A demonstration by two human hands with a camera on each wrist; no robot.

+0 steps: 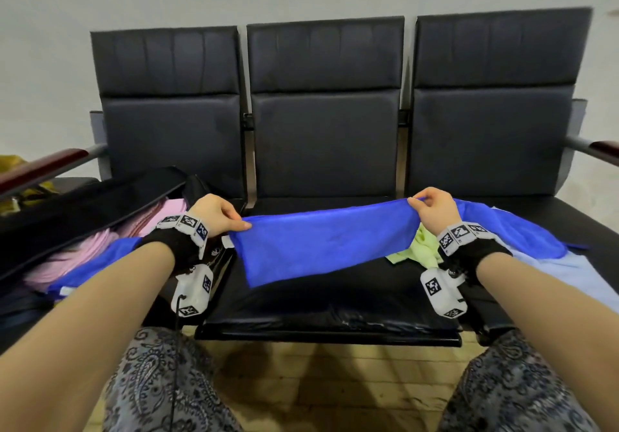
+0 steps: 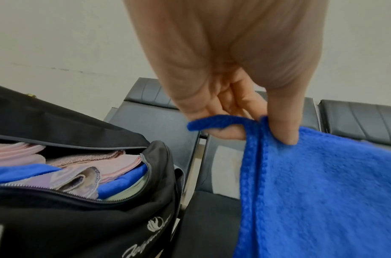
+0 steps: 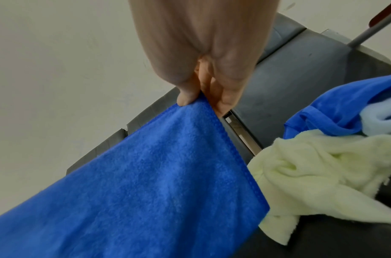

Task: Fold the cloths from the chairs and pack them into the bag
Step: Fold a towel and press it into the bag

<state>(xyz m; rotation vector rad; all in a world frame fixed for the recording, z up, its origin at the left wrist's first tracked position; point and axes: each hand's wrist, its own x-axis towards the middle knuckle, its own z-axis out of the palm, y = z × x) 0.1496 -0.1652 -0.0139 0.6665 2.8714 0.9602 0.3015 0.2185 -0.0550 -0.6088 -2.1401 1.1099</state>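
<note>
- Over the middle seat (image 1: 321, 301), you've got the blue cloth (image 1: 321, 244) stretched out: left hand (image 1: 214, 214) pinching one top corner, right hand (image 1: 432, 209) pinching the other, both closed tight on fabric.
- Folding step, by my read; next, bring those corners together evenly, keeping the hem off the seat.
- Count: three chairs; one open black bag (image 2: 84, 223) on the left seat, pink and blue cloths inside; three loose cloths on the right — green cloth (image 3: 318, 174), blue, pale blue.
</note>
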